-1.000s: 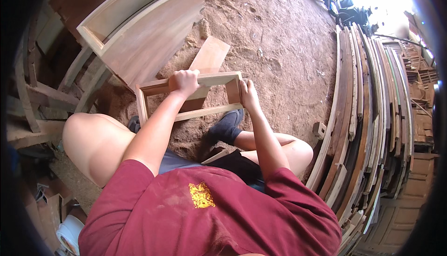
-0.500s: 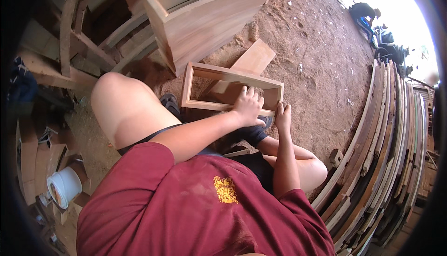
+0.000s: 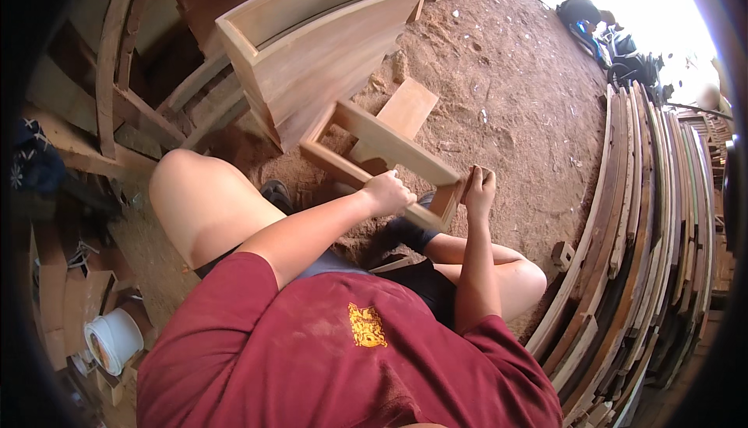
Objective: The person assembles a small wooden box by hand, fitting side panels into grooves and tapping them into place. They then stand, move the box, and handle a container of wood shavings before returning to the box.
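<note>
A rectangular open wooden frame (image 3: 397, 147), like a narrow drawer without a bottom, is held tilted over my feet, its right end lower. My left hand (image 3: 389, 193) is closed over its near long side. Beside the frame's right end, my right hand (image 3: 481, 185) has its fingers pinched together; a small dark reddish patch shows at the fingertips, too unclear to name. Beyond the frame a flat wooden board (image 3: 411, 106) lies on the sandy ground.
A tall pale wooden carcass (image 3: 327, 50) stands just past the frame. Long timber strips (image 3: 623, 249) are stacked along the right. A white bucket (image 3: 114, 341) sits among offcuts at lower left. Dark wheeled things (image 3: 623, 58) stand at the far right.
The frame has swung from nearly level to tilted, its right end dropping towards me. My left hand has moved left and lower, from inside the frame onto its near side.
</note>
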Tool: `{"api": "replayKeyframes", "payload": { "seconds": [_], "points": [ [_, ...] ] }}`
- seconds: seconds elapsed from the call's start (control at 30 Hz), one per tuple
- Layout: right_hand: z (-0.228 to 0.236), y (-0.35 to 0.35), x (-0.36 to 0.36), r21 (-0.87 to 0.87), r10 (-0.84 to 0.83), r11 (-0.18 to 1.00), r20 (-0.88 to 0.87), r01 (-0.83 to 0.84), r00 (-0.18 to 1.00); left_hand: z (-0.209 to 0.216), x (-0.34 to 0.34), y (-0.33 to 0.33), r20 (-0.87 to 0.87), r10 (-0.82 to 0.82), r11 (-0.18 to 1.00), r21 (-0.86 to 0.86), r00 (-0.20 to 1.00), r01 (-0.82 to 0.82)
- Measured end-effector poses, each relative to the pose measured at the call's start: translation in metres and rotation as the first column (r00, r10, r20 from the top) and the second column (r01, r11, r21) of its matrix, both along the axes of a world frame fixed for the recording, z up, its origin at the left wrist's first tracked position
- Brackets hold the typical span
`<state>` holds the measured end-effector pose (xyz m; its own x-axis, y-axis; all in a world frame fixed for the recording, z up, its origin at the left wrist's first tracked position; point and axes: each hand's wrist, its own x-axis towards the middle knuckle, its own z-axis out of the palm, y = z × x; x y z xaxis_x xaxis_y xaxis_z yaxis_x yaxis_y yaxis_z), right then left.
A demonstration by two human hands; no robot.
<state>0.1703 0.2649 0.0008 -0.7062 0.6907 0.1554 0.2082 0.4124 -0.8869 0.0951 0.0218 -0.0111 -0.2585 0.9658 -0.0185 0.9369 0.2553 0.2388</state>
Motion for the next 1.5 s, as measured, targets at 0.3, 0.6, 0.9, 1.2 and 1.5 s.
{"api": "replayKeyframes", "payload": {
  "seconds": [0.3,0.6,0.9,1.2,1.5],
  "points": [
    [-0.019,-0.006,0.009,0.237,0.108,0.954,0.300,-0.184,0.948,0.006,-0.009,-0.021,-0.282,-0.128,0.973,0.151,0.951,0.176],
    [0.001,-0.023,0.008,0.094,0.084,0.988,0.345,-0.124,0.935,0.004,-0.017,-0.012,-0.205,0.049,0.988,0.155,0.978,-0.017],
    [0.005,-0.052,0.017,0.182,-0.055,0.983,0.415,-0.024,0.908,0.024,-0.052,-0.026,-0.373,0.089,0.971,0.241,0.923,0.004],
    [0.009,-0.080,0.026,0.277,0.027,0.946,0.451,-0.168,0.892,0.007,-0.076,-0.052,-0.237,0.141,0.990,0.039,0.961,-0.136],
    [0.009,-0.077,0.027,0.319,0.025,0.931,0.424,-0.175,0.905,-0.026,-0.085,-0.054,-0.318,0.375,0.906,0.323,0.871,-0.272]
  ]
}}
